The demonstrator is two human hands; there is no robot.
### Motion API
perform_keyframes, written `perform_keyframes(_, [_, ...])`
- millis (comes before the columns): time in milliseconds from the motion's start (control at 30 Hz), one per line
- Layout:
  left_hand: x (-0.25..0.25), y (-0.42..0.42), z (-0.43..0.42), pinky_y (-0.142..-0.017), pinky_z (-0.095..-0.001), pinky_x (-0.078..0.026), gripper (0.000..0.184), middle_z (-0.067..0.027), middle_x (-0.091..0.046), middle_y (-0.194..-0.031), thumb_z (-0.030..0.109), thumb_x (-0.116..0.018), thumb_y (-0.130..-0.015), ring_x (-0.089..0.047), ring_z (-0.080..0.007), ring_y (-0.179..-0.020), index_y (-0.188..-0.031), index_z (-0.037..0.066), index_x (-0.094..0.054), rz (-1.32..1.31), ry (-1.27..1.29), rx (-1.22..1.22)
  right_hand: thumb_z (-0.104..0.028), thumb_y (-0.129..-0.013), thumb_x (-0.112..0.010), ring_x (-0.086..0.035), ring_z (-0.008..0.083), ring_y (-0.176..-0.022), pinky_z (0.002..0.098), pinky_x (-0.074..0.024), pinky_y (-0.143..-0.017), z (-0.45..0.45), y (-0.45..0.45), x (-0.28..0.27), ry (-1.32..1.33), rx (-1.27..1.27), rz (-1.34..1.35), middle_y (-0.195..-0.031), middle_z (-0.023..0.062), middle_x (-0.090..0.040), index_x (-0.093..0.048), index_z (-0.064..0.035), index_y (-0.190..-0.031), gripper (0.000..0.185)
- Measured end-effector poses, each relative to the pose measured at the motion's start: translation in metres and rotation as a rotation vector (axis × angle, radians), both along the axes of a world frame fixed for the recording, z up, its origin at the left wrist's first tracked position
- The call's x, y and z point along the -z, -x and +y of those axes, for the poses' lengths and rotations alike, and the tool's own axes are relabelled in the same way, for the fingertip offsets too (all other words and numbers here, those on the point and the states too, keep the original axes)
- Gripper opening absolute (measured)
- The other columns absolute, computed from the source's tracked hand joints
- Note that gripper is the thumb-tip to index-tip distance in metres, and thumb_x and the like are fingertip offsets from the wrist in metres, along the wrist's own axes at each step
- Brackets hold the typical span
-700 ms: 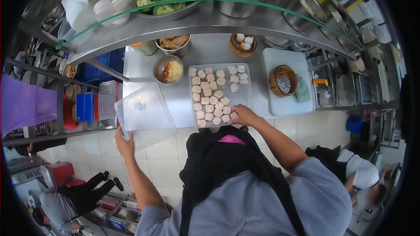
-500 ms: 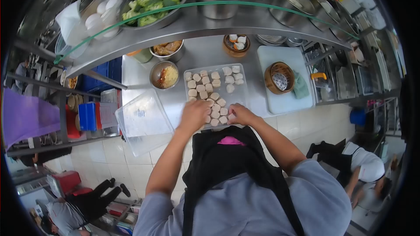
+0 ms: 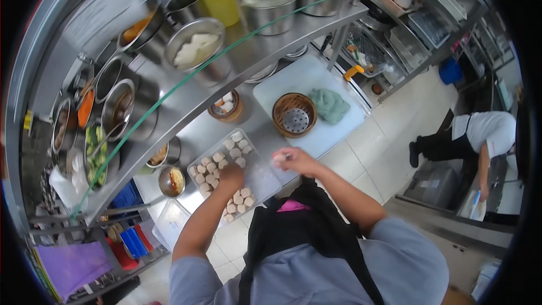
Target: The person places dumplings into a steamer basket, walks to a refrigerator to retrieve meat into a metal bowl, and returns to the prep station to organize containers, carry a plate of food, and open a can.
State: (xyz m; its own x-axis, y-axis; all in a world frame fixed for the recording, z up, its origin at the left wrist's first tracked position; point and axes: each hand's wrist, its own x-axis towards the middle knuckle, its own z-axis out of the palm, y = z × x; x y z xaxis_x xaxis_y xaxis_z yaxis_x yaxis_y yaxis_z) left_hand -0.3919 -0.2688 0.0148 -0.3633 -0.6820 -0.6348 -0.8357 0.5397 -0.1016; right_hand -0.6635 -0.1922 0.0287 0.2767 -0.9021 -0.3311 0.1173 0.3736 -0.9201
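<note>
My left hand (image 3: 231,178) is over the clear tray (image 3: 269,183) of pale dumplings (image 3: 210,168); its fingers are bent down and blurred, and what they hold, if anything, is hidden. Just past the tray's right side, my right hand (image 3: 292,160) is closed on a small pale dumpling (image 3: 279,158). A round bamboo steamer (image 3: 278,114) with a perforated liner (image 3: 296,119) stands on the white cutting board (image 3: 324,135), beyond my right hand. Beside the steamer lies a green cloth (image 3: 329,106).
Behind the tray stand a small steamer (image 3: 226,114) and a metal bowl (image 3: 171,181) of chopped food. A steel shelf (image 3: 243,65) with a green edge crosses overhead, holding pots. A clear lid (image 3: 171,221) lies left. A co-worker (image 3: 480,135) stands far right.
The view has turned towards the right. My left hand went from the lid to the tray. My right hand has lifted from the tray with a dumpling and moved towards the steamer.
</note>
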Motion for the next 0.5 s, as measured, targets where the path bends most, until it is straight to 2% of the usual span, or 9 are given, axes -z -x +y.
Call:
perform_keyframes(100, [0.001, 0.001, 0.002, -0.084, -0.047, -0.057, 0.033, -0.0159, -0.069, -0.117, 0.025, -0.073, -0.08, -0.067, -0.0304, -0.111, -0.107, 0.006, -0.074, -0.067, -0.097, 0.048, -0.015, -0.094, -0.07, -0.065, 0.0128, -0.093, 0.0293, -0.0542, -0.079, -0.021, 0.065, -0.019, 0.011, 0.297, -0.17, -0.106, 0.0072, -0.068, -0.069, 0.002, -0.111, 0.024])
perform_keyframes(167, [0.027, -0.006, -0.011, -0.085, -0.0467, -0.058, 0.035, -0.0175, -0.069, -0.116, 0.025, -0.074, -0.079, -0.068, -0.031, -0.109, -0.108, 0.006, -0.074, -0.114, -0.166, 0.107, -0.011, -0.093, -0.069, -0.066, 0.0166, -0.094, 0.0308, -0.0542, -0.081, -0.05, 0.098, -0.005, 0.252, 0.333, 0.189, -0.108, 0.0076, -0.067, -0.069, 0.0015, -0.11, 0.022])
perform_keyframes(200, [0.032, -0.007, -0.015, -0.085, -0.0463, -0.058, 0.037, -0.019, -0.069, -0.115, 0.025, -0.076, -0.077, -0.068, -0.0316, -0.108, -0.109, 0.005, -0.073, -0.136, -0.234, 0.167, -0.011, -0.093, -0.069, -0.066, 0.0166, -0.094, 0.0308, -0.0542, -0.081, -0.06, 0.104, -0.01, 0.246, 0.336, 0.173, -0.108, 0.0076, -0.067, -0.069, 0.0015, -0.11, 0.022])
perform_keyframes(267, [0.019, 0.002, -0.017, -0.085, -0.0451, -0.058, 0.036, -0.0193, -0.07, -0.111, 0.025, -0.076, -0.077, -0.069, -0.0329, -0.105, -0.106, 0.005, -0.074, -0.168, -0.247, 0.194, -0.008, -0.09, -0.068, -0.067, 0.0226, -0.09, 0.0332, -0.0544, -0.079, -0.076, 0.11, -0.03, 0.483, 0.362, 0.527, -0.108, 0.0096, -0.064, -0.069, -0.0006, -0.11, 0.021])
perform_keyframes(300, [0.007, 0.009, -0.019, -0.086, -0.0438, -0.058, 0.035, -0.0196, -0.071, -0.108, 0.025, -0.076, -0.076, -0.069, -0.0342, -0.102, -0.104, 0.005, -0.074, -0.183, -0.255, 0.221, -0.006, -0.083, -0.071, -0.066, 0.0294, -0.087, 0.0359, -0.0544, -0.076, -0.082, 0.113, -0.028, 0.55, 0.294, 0.58, -0.105, 0.0109, -0.061, -0.069, -0.0027, -0.107, 0.024])
perform_keyframes(333, [-0.01, 0.017, -0.022, -0.086, -0.0438, -0.058, 0.035, -0.0196, -0.071, -0.108, 0.025, -0.076, -0.076, -0.069, -0.0342, -0.102, -0.104, 0.005, -0.074, -0.191, -0.256, 0.219, -0.006, -0.083, -0.071, -0.066, 0.0294, -0.087, 0.0359, -0.0544, -0.076, -0.085, 0.118, -0.02, 0.549, 0.296, 0.572, -0.105, 0.0109, -0.061, -0.069, -0.0027, -0.107, 0.024])
perform_keyframes(400, [-0.059, 0.037, -0.032, -0.084, -0.0416, -0.057, 0.029, -0.0162, -0.073, -0.101, 0.024, -0.074, -0.077, -0.07, -0.0345, -0.098, -0.1, 0.006, -0.074, 0.237, -0.145, -0.05, -0.007, -0.078, -0.075, -0.064, 0.03, -0.096, 0.0387, -0.0511, -0.084, -0.091, 0.126, -0.003, 0.716, 0.048, 0.847, -0.104, 0.0089, -0.062, -0.068, -0.0062, -0.103, 0.026])
perform_keyframes(467, [-0.095, 0.072, -0.046, -0.083, -0.0417, -0.056, 0.029, -0.0151, -0.072, -0.098, 0.024, -0.072, -0.079, -0.07, -0.034, -0.093, -0.102, 0.008, -0.074, 0.647, -0.243, -0.143, -0.009, -0.076, -0.076, -0.062, 0.0291, -0.102, 0.0413, -0.0471, -0.09, -0.089, 0.135, -0.011, 0.768, 0.054, 0.921, -0.103, 0.0078, -0.063, -0.068, -0.009, -0.102, 0.027])
perform_keyframes(500, [-0.099, 0.09, -0.054, -0.08, -0.0409, -0.055, 0.035, -0.0158, -0.07, -0.096, 0.024, -0.073, -0.078, -0.07, -0.0315, -0.089, -0.109, 0.008, -0.073, 0.688, -0.256, -0.145, -0.011, -0.074, -0.077, -0.06, 0.0283, -0.109, 0.0438, -0.0432, -0.096, -0.087, 0.136, -0.016, 0.825, 0.056, 0.997, -0.103, 0.0066, -0.063, -0.069, -0.0118, -0.101, 0.028])
